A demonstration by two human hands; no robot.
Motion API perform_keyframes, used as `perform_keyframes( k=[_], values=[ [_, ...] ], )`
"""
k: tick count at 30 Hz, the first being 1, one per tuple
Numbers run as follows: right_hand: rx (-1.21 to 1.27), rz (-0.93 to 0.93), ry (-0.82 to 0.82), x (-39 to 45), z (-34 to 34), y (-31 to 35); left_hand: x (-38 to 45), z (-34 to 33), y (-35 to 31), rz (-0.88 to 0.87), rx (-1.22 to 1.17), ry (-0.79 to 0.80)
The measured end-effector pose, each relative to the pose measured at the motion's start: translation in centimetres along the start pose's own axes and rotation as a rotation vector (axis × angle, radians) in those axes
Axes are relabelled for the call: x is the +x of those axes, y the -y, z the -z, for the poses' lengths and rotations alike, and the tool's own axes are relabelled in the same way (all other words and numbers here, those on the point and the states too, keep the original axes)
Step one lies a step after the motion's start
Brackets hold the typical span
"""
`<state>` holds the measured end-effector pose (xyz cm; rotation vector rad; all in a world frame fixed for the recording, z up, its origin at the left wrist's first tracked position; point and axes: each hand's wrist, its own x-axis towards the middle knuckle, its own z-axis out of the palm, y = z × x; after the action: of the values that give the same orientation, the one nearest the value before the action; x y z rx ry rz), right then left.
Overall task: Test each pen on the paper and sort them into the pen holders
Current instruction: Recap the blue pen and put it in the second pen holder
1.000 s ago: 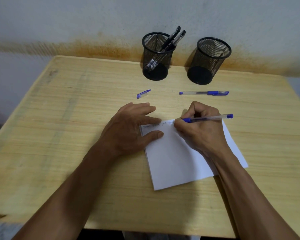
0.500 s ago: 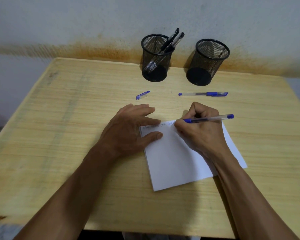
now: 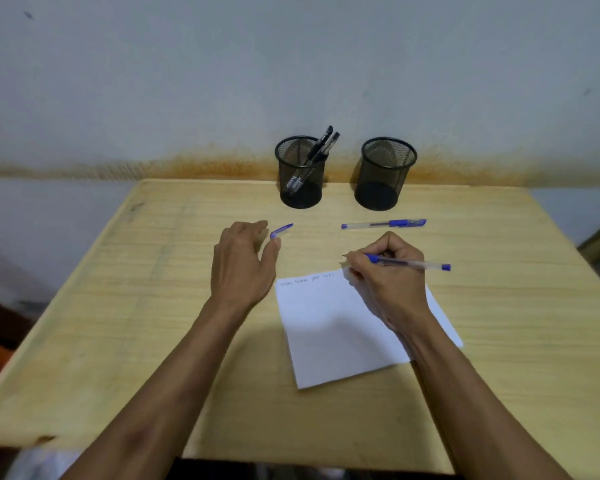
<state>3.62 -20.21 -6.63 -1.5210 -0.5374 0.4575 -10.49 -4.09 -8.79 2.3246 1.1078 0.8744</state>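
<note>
A pale wooden desk (image 3: 118,341) stands against a grey wall (image 3: 153,81) that carries a rusty orange stain along its base. From the lower left a bare arm reaches forward; the left hand (image 3: 244,263) hovers over the desk with fingers loosely spread, its grip apart and holding nothing. Its fingertips are just beside a small blue pen cap (image 3: 281,230) lying on the wood. Further back stands a black mesh pen holder (image 3: 300,171) with two black pens (image 3: 321,147) leaning inside. To its right is a second black mesh pen holder (image 3: 386,173) (nothing shows inside it). In front of that lies a capped blue pen with a clear barrel (image 3: 383,224), flat on the desk. Nearer the viewer, a white sheet of paper (image 3: 329,330) carries a faint line of scribbles along its top edge. The right hand (image 3: 390,275) rests on the paper's upper right corner, its grip clamped on an uncapped blue pen (image 3: 411,263) whose tip points left, past the paper's top edge.
</note>
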Motion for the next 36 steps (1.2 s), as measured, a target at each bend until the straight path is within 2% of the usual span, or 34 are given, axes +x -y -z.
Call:
perform_keyframes(
  k=[5, 10, 16, 19, 25, 30, 36],
  values=[
    [-0.014, 0.033, -0.012, 0.0, 0.2, -0.1, 2.2, -0.4, -1.9, 0.087, 0.289, 0.124],
    [0.007, 0.056, 0.020, 0.2, 0.5, -0.4, 2.6, -0.8, -2.6, 0.059, 0.306, 0.173],
    [0.107, -0.027, 0.075, -0.1, 0.8, -0.5, 0.7, 1.4, -4.1, 0.138, 0.039, 0.142],
    [0.210, -0.078, 0.060, -0.4, 1.1, 0.6, -0.8, 3.5, -5.6, 0.099, -0.062, 0.098],
    [0.214, 0.108, 0.032, -3.7, 3.0, 5.4, -3.8, 6.9, -7.8, 0.079, -0.277, 0.076],
    [0.250, 0.106, 0.051, -6.8, 4.8, 7.5, -6.5, 8.1, -9.5, 0.108, -0.587, 0.077],
    [0.033, 0.230, 0.003, -8.4, 4.2, 8.1, -8.2, 8.2, -11.0, 0.089, -0.679, 0.112]
  ],
)
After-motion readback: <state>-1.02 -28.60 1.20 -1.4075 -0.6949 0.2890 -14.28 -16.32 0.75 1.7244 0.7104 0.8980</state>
